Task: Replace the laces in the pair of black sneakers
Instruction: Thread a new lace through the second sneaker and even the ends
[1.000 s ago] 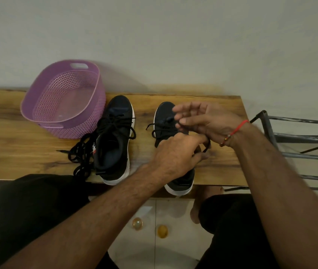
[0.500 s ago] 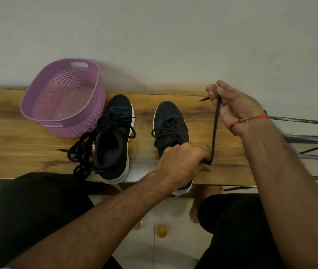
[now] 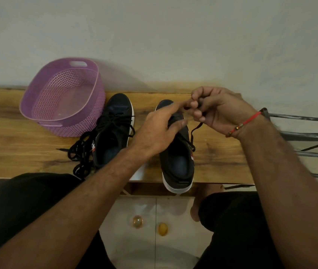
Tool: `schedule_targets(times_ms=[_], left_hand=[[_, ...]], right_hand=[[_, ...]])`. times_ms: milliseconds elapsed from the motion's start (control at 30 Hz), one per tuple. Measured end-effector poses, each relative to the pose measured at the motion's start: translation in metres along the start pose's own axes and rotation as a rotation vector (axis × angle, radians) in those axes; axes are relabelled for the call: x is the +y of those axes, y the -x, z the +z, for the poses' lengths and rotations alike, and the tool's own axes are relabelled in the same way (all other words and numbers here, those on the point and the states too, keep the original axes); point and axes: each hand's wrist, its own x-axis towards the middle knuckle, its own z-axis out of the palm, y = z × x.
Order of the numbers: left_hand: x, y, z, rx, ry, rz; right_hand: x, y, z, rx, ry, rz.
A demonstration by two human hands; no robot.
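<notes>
The right hand is pinching the black lace with curled fingers above the right sneaker on the desk. The left hand is reaching over that sneaker's front — index finger stretched toward the lace end, the others loosely bent.

Both forearms were bare, no sleeves showing. A thin red thread bracelet with a few small gold beads circled the right wrist. Black trousers covered both thighs, and one foot was bare.
</notes>
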Motion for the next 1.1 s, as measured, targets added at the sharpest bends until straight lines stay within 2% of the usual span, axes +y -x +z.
schedule_targets(times_ms=[67, 133, 200, 300, 367, 433, 500, 567, 633, 667, 800, 1000, 1100], left_hand=[[-0.002, 0.001, 0.001, 0.004, -0.019, -0.049], [-0.004, 0.001, 0.001, 0.057, -0.040, -0.051], [-0.004, -0.002, -0.004, 0.081, 0.022, -0.091], [-0.003, -0.005, -0.013, 0.014, 0.225, -0.237], [-0.005, -0.004, -0.016, 0.013, 0.257, -0.272], [-0.007, -0.004, -0.019, 0.089, 0.284, -0.274], [-0.007, -0.005, -0.020, 0.155, 0.335, -0.274], [-0.004, -0.005, -0.019, 0.166, 0.337, -0.261], [-0.001, -0.005, -0.015, 0.152, 0.311, -0.241], [0.000, -0.004, -0.013, 0.150, 0.294, -0.231], [0.001, -0.002, -0.008, 0.185, 0.264, -0.217], [-0.002, -0.003, -0.005, 0.257, 0.281, -0.210], [-0.003, -0.002, -0.003, 0.263, 0.237, -0.204]], right_hand=[[0.001, 0.002, 0.000, -0.074, -0.004, -0.003], [0.001, 0.003, -0.005, -0.082, -0.019, -0.017], [0.001, 0.001, -0.010, -0.032, -0.010, -0.042], [0.001, -0.002, -0.014, 0.079, 0.024, -0.077], [0.001, -0.003, -0.015, 0.166, 0.042, -0.091], [0.001, -0.004, -0.015, 0.262, 0.149, -0.096], [0.004, -0.004, -0.018, 0.311, 0.468, -0.088], [0.010, -0.005, -0.019, 0.218, 0.758, -0.057], [0.014, -0.005, -0.015, 0.041, 0.786, -0.037], [0.017, -0.006, -0.013, 0.003, 0.783, -0.058], [0.017, -0.006, -0.002, 0.040, 0.792, -0.138], [0.017, -0.004, -0.004, -0.009, 0.591, -0.006], [0.016, -0.004, -0.006, -0.017, 0.628, 0.004]])
